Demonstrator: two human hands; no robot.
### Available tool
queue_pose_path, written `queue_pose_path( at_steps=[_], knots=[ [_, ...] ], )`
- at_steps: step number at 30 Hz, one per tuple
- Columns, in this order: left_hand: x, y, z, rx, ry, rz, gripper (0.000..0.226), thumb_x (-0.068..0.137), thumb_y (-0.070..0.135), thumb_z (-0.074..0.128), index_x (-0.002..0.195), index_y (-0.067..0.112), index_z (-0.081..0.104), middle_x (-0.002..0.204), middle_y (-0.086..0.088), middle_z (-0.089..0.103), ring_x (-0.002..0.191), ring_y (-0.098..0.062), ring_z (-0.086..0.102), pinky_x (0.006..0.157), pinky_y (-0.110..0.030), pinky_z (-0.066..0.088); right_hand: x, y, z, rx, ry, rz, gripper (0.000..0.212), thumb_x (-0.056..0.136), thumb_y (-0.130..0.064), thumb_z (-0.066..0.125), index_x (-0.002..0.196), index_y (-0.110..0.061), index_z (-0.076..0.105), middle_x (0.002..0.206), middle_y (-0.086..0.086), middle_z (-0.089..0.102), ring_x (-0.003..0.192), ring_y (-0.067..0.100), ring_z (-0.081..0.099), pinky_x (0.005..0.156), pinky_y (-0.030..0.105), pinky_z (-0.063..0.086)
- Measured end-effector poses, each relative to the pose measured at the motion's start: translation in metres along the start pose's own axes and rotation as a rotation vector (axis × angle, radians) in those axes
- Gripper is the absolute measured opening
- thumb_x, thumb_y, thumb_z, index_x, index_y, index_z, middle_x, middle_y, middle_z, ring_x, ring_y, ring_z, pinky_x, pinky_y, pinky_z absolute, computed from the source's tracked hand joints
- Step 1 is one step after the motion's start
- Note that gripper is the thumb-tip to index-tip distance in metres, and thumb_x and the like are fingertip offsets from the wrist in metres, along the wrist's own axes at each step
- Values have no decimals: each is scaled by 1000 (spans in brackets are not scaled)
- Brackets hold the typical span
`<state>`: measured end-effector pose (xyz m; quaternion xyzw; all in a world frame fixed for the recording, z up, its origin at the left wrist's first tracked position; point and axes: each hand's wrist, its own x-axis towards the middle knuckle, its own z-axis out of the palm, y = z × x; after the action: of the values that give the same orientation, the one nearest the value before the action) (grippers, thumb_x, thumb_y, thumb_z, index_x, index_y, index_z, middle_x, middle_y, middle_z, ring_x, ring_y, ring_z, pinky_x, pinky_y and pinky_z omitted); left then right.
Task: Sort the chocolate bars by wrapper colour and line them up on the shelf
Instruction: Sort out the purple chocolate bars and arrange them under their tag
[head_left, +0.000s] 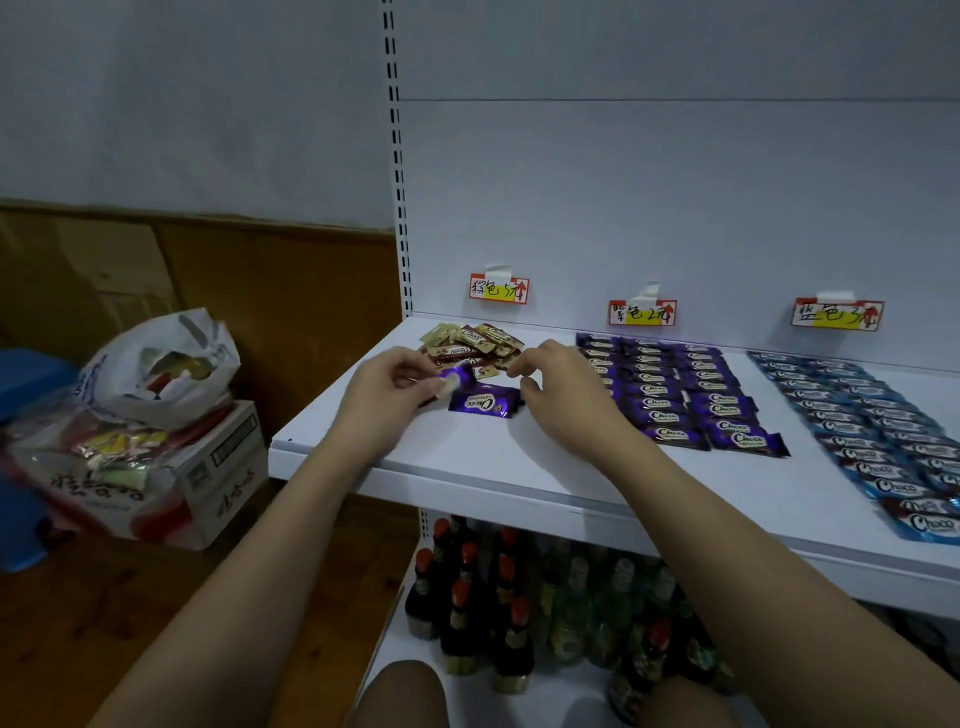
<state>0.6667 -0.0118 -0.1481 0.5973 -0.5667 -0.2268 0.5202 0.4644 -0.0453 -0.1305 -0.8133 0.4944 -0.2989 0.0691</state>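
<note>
White shelf (467, 467) against a white back panel, with three handwritten price tags taped up along the back, one per colour. Purple and blue look mostly done: the purple rows (685, 395) sit in neat columns under the middle tag and the blue rows (872, 441) run down the right side almost to the front lip. Left section is the mess, a loose heap of brown and gold bars (475, 340) near the back under the first tag, plus one stray purple bar (484, 402) lying flat by itself just in front of it. Left hand (387, 382) pinches another purple bar (460, 375) by its end, thumb and fingers curled on the wrapper. Right hand (558, 379) has its fingers curled at the edge of the brown heap, and I honestly can't tell if it's got hold of one or is just poking at it. These look like light little foil packs, thin, crinkly and probably slick, so I'd guess grabbing by the crimped end or across the short sides works best, and they'll slide if nudged. Plenty of bare shelf in front of the heap for sorting. Watch the front edge though, since bottles (498, 597) stand on the shelf right below, and the purple rows are close to the right wrist, easy to knock crooked.
</note>
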Motion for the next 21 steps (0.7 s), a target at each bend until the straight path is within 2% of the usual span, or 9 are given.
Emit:
queue_pose_path(
  at_steps=[1, 3, 5, 8, 12, 15, 18, 21],
  knots=[
    [2, 0, -2, -106, 56, -60, 9, 90, 11, 67, 98, 16, 68, 102, -2, 66, 94, -13, 62, 75, -29, 55, 1, -1, 1, 1, -8, -18, 26, 95, -8, 50, 112, -15, 68, 120, 4, 60, 114, 22, 48, 91, 34, 41],
    [5, -1, -5, -241, 63, -138, 14, 92, 7, 63, 104, 12, 68, 105, -8, 66, 85, -16, 66, 75, -35, 56, 3, -5, 4, -4, -43, -77, 23, 94, -10, 53, 110, -14, 70, 116, 3, 62, 109, 20, 51, 86, 31, 41],
    [5, -1, -4, -270, 21, -140, 15, 92, 4, 62, 104, 11, 68, 105, -11, 66, 78, -21, 68, 74, -37, 56, 5, -10, 8, -26, -93, -139, 19, 93, -15, 57, 106, -12, 70, 110, 4, 63, 103, 20, 53, 79, 30, 40],
    [3, 0, -5, -270, 0, -130, 16, 92, 2, 62, 101, 13, 69, 102, -7, 67, 80, -29, 69, 79, -43, 56, 9, -17, 11, -76, -169, -178, 17, 90, -18, 62, 104, -12, 70, 105, 6, 60, 98, 23, 53, 77, 34, 43],
    [3, -1, -5, -246, -10, -117, 19, 92, 3, 61, 101, 16, 72, 103, -5, 67, 80, -28, 68, 78, -41, 57, 17, -23, 15, -141, -239, -138, 25, 88, -18, 66, 113, -13, 66, 110, 8, 59, 99, 26, 53, 75, 31, 39],
    [3, -2, -6, -272, 0, -125, 19, 92, 4, 62, 104, 16, 72, 105, -5, 67, 80, -22, 69, 78, -38, 58, 21, -29, 15, -158, -244, -117, 19, 87, -17, 65, 105, -13, 67, 106, 6, 60, 96, 23, 54, 73, 30, 39],
    [4, -2, -6, -297, -13, -155, 20, 92, 4, 61, 105, 15, 72, 105, -5, 67, 84, -20, 69, 79, -34, 59, 21, -31, 6, -46, -200, -53, 12, 89, -18, 64, 99, -10, 66, 98, 5, 63, 91, 22, 56, 75, 33, 46],
    [3, 2, -7, -372, -33, -194, 24, 92, -3, 57, 105, 12, 70, 99, -7, 70, 85, -18, 69, 82, -32, 58, 19, -26, -6, 252, -126, 107, 9, 89, -14, 63, 97, -13, 59, 89, 5, 65, 76, 22, 65, 65, 32, 50]
  ],
)
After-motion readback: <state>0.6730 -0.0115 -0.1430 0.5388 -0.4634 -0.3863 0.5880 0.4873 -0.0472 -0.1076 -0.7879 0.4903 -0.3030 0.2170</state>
